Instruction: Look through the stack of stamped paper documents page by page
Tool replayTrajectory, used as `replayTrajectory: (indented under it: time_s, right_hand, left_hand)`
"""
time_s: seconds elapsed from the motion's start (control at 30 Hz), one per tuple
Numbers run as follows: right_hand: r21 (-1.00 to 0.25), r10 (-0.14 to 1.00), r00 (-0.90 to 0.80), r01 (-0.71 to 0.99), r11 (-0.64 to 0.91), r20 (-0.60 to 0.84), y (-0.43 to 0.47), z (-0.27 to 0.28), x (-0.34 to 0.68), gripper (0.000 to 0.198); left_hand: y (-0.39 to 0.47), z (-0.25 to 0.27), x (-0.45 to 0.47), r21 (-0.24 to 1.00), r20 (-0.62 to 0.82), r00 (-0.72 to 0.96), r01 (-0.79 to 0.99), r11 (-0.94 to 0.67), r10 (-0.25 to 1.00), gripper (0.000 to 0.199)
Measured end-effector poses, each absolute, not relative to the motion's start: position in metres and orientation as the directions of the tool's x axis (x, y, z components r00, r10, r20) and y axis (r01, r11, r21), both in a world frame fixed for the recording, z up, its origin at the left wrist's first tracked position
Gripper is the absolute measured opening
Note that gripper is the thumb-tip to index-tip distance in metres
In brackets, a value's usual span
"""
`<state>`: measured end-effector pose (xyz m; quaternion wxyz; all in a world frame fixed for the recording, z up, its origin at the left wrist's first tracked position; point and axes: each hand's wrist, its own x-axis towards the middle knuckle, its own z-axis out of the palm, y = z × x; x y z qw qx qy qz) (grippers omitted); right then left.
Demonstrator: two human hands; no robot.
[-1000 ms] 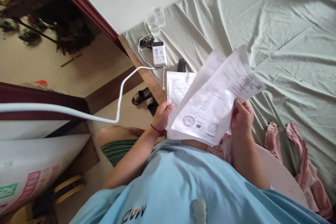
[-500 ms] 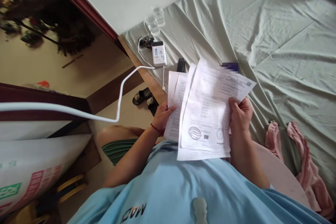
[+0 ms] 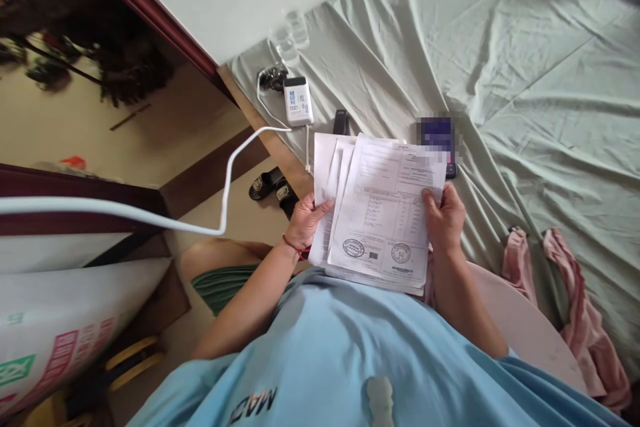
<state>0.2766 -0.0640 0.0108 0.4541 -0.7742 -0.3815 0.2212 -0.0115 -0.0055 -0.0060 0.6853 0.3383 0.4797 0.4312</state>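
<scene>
Head view: printed papers [image 3: 383, 227] are being held in a fanned, overlapping stack between both hands, low in front of a blue shirt [image 3: 320, 347].
Left hand [image 3: 305, 221]: closed on the stack's left edge, which is being pinched with the thumb on top; the fingers are being mostly hidden beneath.
Right hand [image 3: 445, 217]: closed too, the right edge being gripped under the thumb.
Stamps: an oval stamp [image 3: 353, 248] and a round stamp [image 3: 401, 253] are being shown near the top page's lower edge; the small print is being left unreadable.
Grey-green cloth [image 3: 500, 60]: a white device [image 3: 299, 103], clear cups [image 3: 284, 45] and a black object [image 3: 341, 122] are being supported beyond the papers.
Upper right corner: a dark item [image 3: 436, 135] is being partly masked by pixel blocks.
</scene>
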Motion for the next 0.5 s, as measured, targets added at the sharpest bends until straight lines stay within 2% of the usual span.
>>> replayTrajectory:
  time_s: [0.1,0.27,0.33,0.4,0.5]
  right_hand:
    - [-0.909,0.793,0.604,0.287,-0.301,-0.072,-0.064,0.005,0.277,0.025]
    - [-0.981,0.810,0.562,-0.017,-0.193,-0.169,-0.065,-0.005,0.279,0.044]
    - [-0.978,0.830,0.518,-0.079,-0.191,-0.204,-0.066,-0.006,0.279,0.042]
    - [-0.976,0.843,0.495,-0.053,-0.211,-0.209,-0.067,-0.005,0.279,0.034]
    - [-0.970,0.847,0.519,0.130,-0.206,-0.111,-0.069,-0.003,0.280,0.027]
  left_hand:
    - [-0.006,-0.007,-0.012,0.882,-0.357,0.168,-0.264,0.391,0.919,0.050]
    - [-0.005,-0.009,-0.012,0.905,-0.334,0.151,-0.224,0.361,0.930,0.048]
    - [-0.005,-0.009,-0.013,0.915,-0.326,0.146,-0.201,0.350,0.934,0.049]
    - [-0.006,-0.011,-0.014,0.924,-0.320,0.146,-0.172,0.342,0.936,0.049]
    - [-0.007,-0.014,-0.015,0.943,-0.289,0.119,-0.135,0.304,0.950,0.043]
